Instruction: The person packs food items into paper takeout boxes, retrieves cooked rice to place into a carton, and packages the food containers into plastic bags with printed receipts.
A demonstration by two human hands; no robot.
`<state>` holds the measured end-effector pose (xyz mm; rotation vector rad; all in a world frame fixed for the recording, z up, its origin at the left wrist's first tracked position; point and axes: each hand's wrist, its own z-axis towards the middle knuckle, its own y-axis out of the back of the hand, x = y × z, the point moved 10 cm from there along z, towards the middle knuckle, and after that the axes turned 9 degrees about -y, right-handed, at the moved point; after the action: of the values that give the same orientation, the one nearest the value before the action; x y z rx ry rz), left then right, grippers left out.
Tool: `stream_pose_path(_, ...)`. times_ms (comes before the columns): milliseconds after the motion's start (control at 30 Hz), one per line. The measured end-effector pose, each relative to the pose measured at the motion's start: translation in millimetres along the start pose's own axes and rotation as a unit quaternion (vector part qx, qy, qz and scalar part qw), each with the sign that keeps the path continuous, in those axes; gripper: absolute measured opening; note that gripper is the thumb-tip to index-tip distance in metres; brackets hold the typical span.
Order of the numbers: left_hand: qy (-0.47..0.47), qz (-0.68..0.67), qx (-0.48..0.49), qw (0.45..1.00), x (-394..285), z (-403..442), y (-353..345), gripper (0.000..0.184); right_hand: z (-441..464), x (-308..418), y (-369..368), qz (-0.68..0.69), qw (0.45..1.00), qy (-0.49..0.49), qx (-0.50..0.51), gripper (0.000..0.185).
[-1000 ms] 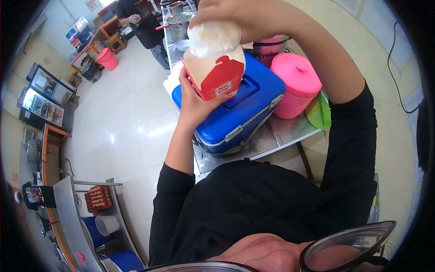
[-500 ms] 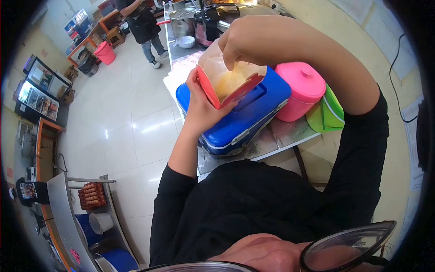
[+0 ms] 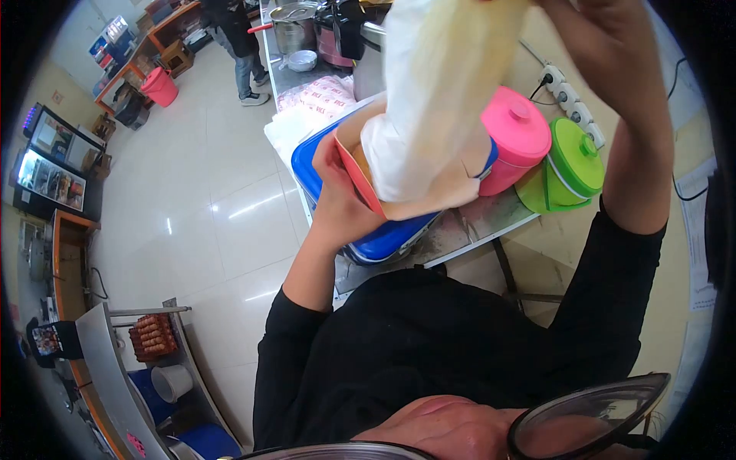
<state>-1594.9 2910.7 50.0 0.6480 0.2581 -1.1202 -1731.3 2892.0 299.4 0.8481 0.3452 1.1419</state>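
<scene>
My left hand (image 3: 341, 201) is wrapped around a red paper box (image 3: 357, 175) with open flaps, held tilted over a blue cooler box (image 3: 308, 162). Reaching up to the top edge, a large white paper bag (image 3: 433, 100) with yellowish stains has its lower end inside the box. My right hand (image 3: 606, 54), blurred and partly cut off by the frame, grips the bag's upper part. What the bag contains cannot be made out.
To the right stand a pink lidded bucket (image 3: 517, 142) and a green lidded bucket (image 3: 571, 165), below a power strip (image 3: 567, 100). Printed wrapping papers (image 3: 318, 98) lie left of the cooler. Behind are a pot (image 3: 294, 34) and a small bowl (image 3: 301, 60). Another person (image 3: 239, 46) stands beyond.
My right hand has risen up and right from the box, pulling the white bag upward. The box, in my left hand, has tilted slightly. The other person has shifted.
</scene>
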Motion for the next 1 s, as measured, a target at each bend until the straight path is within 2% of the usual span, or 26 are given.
stream_pose_path(67, -0.017, -0.003, 0.017, 1.0, 0.9, -3.2, -4.5, 0.115, -11.6, -14.5, 29.1, -0.024, 0.998, -0.03, -0.041, 0.02)
stream_pose_path(133, 0.017, -0.034, -0.013, 0.999, 5.1, 0.9, -0.4, 0.114, -26.3, -33.4, 57.0, -0.059, 0.994, -0.059, -0.074, 0.021)
stream_pose_path(167, 0.072, -0.061, 0.013, 0.995, 20.3, 0.0, -3.3, 0.118, -35.0, -43.5, 70.5, -0.076, 0.991, -0.072, -0.088, 0.023)
stream_pose_path(200, 0.118, -0.115, 0.006, 0.986, 32.3, -0.9, -6.6, 0.115, -43.4, -53.0, 82.2, -0.094, 0.987, -0.084, -0.098, 0.024)
stream_pose_path(267, 0.109, -0.11, 0.009, 0.988, 38.4, -3.0, -8.1, 0.114, -62.2, -70.3, 101.7, -0.122, 0.98, -0.105, -0.113, 0.027)
stream_pose_path(333, 0.033, -0.094, 0.011, 0.995, 26.0, -7.2, -6.1, 0.113, -80.0, -83.4, 116.1, -0.134, 0.975, -0.127, -0.127, 0.03)
stream_pose_path(400, 0.04, -0.072, 0.008, 0.997, 27.6, -5.9, -4.2, 0.113, -100.3, -85.7, 116.5, -0.138, 0.963, -0.159, -0.169, 0.027)
stream_pose_path(467, 0.13, -0.048, -0.002, 0.99, 43.3, -2.5, -1.8, 0.112, -122.5, -80.9, 110.2, -0.134, 0.946, -0.196, -0.222, 0.024)
stream_pose_path(500, 0.141, -0.046, -0.012, 0.989, 46.2, -3.3, 1.1, 0.11, -126.4, -82.4, 105.1, -0.128, 0.951, -0.19, -0.209, 0.023)
stream_pose_path(567, 0.183, -0.071, 0.058, 0.979, 51.6, -12.8, -9.8, 0.108, -139.9, -97.3, 105.3, -0.086, 0.957, -0.197, -0.194, 0.022)
stream_pose_path(667, 0.138, 0.003, 0.104, 0.985, 43.3, -11.3, -14.2, 0.11, -155.9, -111.7, 107.6, -0.052, 0.953, -0.198, -0.225, 0.021)
stream_pose_path(733, 0.062, 0.049, -0.064, 0.995, 19.8, 3.5, 5.2, 0.111, -163.9, -126.6, 106.4, -0.04, 0.957, -0.198, -0.208, 0.021)
stream_pose_path(833, 0.113, 0.06, -0.093, 0.987, 29.8, -5.1, 10.0, 0.112, -174.8, -141.3, 104.7, -0.01, 0.955, -0.193, -0.225, 0.021)
stream_pose_path(967, 0.195, 0.145, -0.086, 0.966, 55.0, -35.1, 21.3, 0.088, -188.4, -157.1, 96.7, 0.032, 0.948, -0.214, -0.232, 0.02)
stream_pose_path(1000, 0.245, 0.099, -0.121, 0.957, 42.6, -31.5, 24.1, 0.068, -190.6, -159.6, 94.9, 0.044, 0.949, -0.211, -0.23, 0.02)
